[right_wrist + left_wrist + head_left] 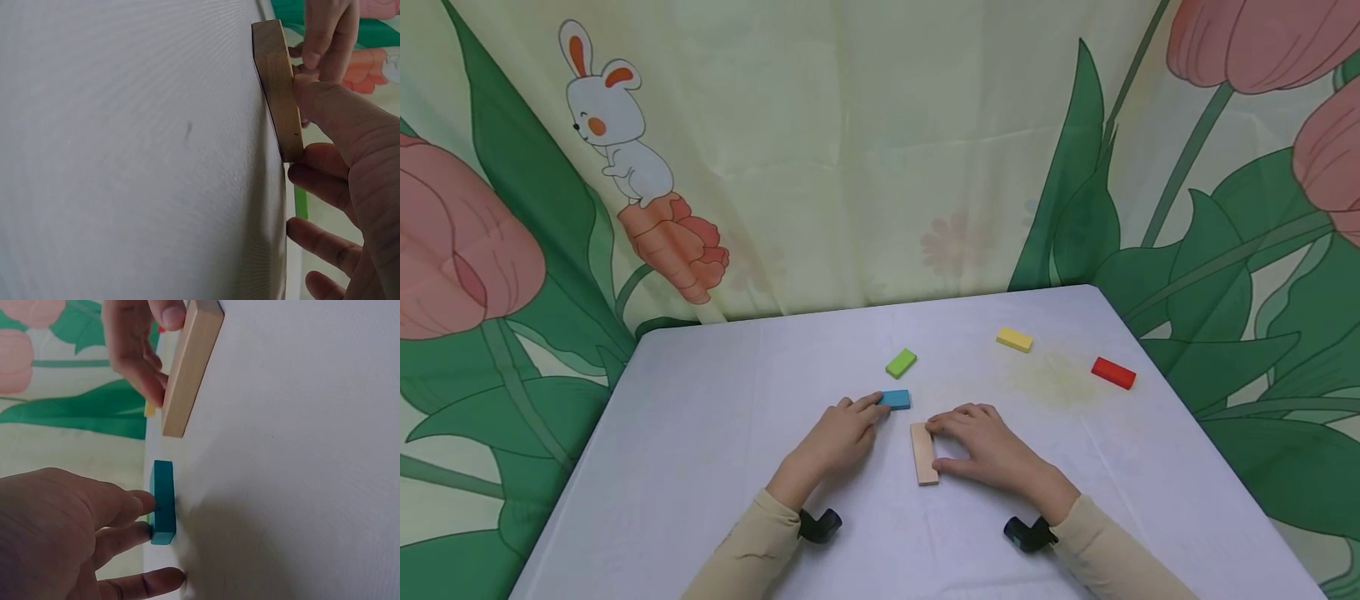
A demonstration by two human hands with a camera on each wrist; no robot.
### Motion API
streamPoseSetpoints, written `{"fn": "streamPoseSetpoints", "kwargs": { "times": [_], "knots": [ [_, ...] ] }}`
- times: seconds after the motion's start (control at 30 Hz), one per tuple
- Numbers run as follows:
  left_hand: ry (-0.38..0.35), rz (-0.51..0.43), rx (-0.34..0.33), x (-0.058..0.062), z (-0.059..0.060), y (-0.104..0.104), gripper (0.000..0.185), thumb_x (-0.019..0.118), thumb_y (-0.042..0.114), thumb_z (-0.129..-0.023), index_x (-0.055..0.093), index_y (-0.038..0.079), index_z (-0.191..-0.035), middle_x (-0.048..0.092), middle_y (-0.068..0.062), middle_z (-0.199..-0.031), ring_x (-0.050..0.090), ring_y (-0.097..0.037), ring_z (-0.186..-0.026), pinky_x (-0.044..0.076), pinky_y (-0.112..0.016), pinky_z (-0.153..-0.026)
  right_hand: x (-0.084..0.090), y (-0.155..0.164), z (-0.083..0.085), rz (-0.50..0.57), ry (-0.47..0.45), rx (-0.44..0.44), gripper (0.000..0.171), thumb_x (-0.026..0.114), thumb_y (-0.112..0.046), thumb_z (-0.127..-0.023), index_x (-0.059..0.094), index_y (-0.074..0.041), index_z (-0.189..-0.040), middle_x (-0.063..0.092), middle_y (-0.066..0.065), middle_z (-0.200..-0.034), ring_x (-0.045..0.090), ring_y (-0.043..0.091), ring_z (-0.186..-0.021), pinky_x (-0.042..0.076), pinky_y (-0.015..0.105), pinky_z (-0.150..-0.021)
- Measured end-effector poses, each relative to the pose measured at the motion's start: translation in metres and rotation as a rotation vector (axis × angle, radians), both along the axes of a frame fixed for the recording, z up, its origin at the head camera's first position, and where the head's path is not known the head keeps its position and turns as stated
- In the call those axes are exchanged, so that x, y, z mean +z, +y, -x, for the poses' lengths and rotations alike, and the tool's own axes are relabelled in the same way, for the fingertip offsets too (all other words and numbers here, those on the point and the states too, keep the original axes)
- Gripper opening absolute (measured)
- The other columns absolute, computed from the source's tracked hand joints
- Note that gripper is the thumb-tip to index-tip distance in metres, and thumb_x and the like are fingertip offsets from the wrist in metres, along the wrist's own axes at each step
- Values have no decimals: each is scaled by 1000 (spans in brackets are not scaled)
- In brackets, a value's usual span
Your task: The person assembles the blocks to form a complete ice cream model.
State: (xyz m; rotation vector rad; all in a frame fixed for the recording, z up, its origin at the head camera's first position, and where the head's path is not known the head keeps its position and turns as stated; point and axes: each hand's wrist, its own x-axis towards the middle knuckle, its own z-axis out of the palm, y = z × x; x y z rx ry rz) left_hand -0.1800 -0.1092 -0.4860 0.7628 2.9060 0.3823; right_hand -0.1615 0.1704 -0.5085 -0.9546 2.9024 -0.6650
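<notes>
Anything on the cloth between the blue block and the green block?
Nothing: in the head view only bare white tablecloth separates the blue block, touched by the left hand, from the green block.

Bright, even light w/ soft shadows; head view bends at edges, wrist views slightly soft up close.

Colours and patterns. The table (715, 433) is covered in plain white cloth, marked by a faint yellowish stain (1058, 379). Five blocks are distinguished by colour: a natural pale wood block (923, 454), a blue block (897, 399) (rendered teal in the left wrist view), a light green block (901, 362), a yellow block (1014, 339) and a red block (1113, 372). The backdrop (850, 167) is pale cream, printed with pink tulips, dark green leaves and a white rabbit (613, 125) with orange ears on an orange carrot. Beige sleeves (752, 546) are worn.
</notes>
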Motion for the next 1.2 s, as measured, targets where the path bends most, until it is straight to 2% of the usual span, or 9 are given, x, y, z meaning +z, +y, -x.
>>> {"fn": "streamPoseSetpoints", "kwargs": {
  "times": [0.33, 0.57, 0.73, 0.93, 1.07, 1.2],
  "knots": [
    [61, 46, -52, -3, -3, 11, 40, 54, 20, -107, 59, 21, -147, 50, -4, -158, 60, -30, -124, 53, -49, -93, 2, -1, -1, -1, -7, 8, 50, 76, -51, -91, 66, -27, -134, 64, -16, -135, 54, 18, -127, 35, 54, -111],
    [31, 73, -66, -2, -4, 20, 42, 51, 22, -108, 55, 25, -150, 46, -1, -161, 56, -28, -130, 51, -49, -99, 2, -1, -1, -3, -20, -2, 52, 74, -54, -91, 65, -27, -134, 64, -15, -134, 53, 17, -127, 34, 54, -112],
    [42, 89, -83, -3, -4, 25, 43, 51, 24, -109, 53, 26, -152, 45, 0, -162, 55, -26, -131, 50, -48, -99, 2, -1, -1, 2, -20, -6, 52, 74, -54, -91, 65, -26, -134, 65, -15, -134, 54, 17, -126, 34, 55, -112],
    [41, 70, -70, -2, -6, 26, 44, 50, 25, -109, 53, 26, -152, 44, 1, -162, 54, -26, -133, 47, -49, -101, 2, -1, -1, 27, -37, -7, 52, 75, -54, -91, 64, -28, -134, 64, -18, -133, 52, 19, -127, 38, 53, -110],
    [17, 40, -64, -3, -7, 23, 47, 49, 25, -109, 47, 24, -156, 41, 1, -164, 52, -28, -137, 46, -52, -104, 2, 0, -1, 57, -90, -22, 52, 72, -53, -93, 63, -29, -138, 62, -18, -136, 51, 20, -129, 44, 51, -107],
    [-21, -34, -42, -3, -5, 18, 53, 50, 25, -108, 39, 21, -160, 38, 1, -166, 48, -32, -143, 43, -57, -108, 6, 2, 3, 124, -191, -75, 49, 67, -43, -100, 59, -25, -145, 60, -9, -145, 53, 23, -134, 45, 52, -110]
  ]
}}
